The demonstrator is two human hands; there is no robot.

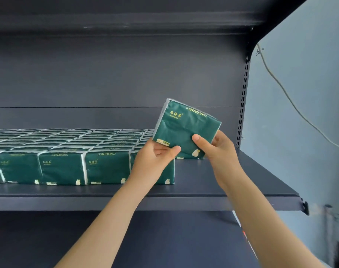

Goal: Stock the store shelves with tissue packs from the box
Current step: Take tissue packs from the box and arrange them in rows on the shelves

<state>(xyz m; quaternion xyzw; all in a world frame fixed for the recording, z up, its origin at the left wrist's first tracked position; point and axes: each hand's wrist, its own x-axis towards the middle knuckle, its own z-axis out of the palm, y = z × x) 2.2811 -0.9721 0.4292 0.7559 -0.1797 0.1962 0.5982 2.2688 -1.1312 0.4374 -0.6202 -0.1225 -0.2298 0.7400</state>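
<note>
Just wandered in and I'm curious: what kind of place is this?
Likely a shop: a dark metal shelf with a slotted upright, stocked with rows of identical green tissue packs.

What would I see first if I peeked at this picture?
Most likely the dark green tissue pack, tilted and held up near the middle by the left hand and the right hand, each gripping a bottom corner. Next come the neat rows of matching green packs covering the left part of the dark shelf.
</note>
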